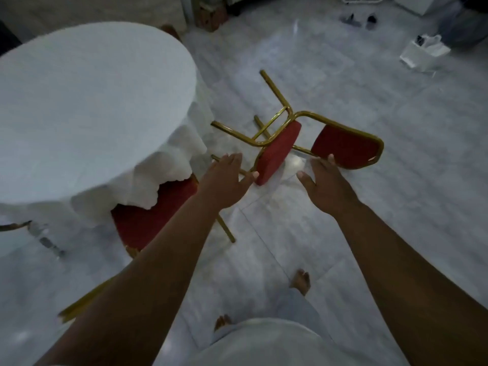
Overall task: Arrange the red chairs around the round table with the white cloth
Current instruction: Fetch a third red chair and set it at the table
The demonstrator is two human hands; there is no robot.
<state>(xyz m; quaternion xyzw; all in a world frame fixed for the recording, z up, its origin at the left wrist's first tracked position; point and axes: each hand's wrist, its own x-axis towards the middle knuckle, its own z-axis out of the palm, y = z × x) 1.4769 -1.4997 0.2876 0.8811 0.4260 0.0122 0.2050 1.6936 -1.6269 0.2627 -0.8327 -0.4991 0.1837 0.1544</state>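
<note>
Head view showed both bare arms stretched forward and down over a pale marble floor (343, 233). The left hand (227, 180) was spread with fingers loose and gripped nothing; its thumb tip lay just beside the lower edge of a red seat cushion, though whether it touched could not be told. The right hand (323, 180) was likewise splayed and empty, its fingertips at or just in front of the lower edge of a red padded backrest; contact there was unclear as well.

Between and beyond the hands a tipped red chair (280, 151) lay on its side on the floor, its gold metal legs pointing away and to the left, its backrest toward the right.

To the left stood the round surface under a white cloth (87, 107), the cloth hanging in folds over its edge. A second red chair (148, 220) was pushed in at the near edge of that surface, its seat partly beneath the draped cloth and one gold leg showing just below the left wrist.

Near the bottom of the view two bare feet (301, 282) stood on the floor below light clothing. Far off at upper right a white bag (425, 54) sat on the floor, well apart from the chairs.
</note>
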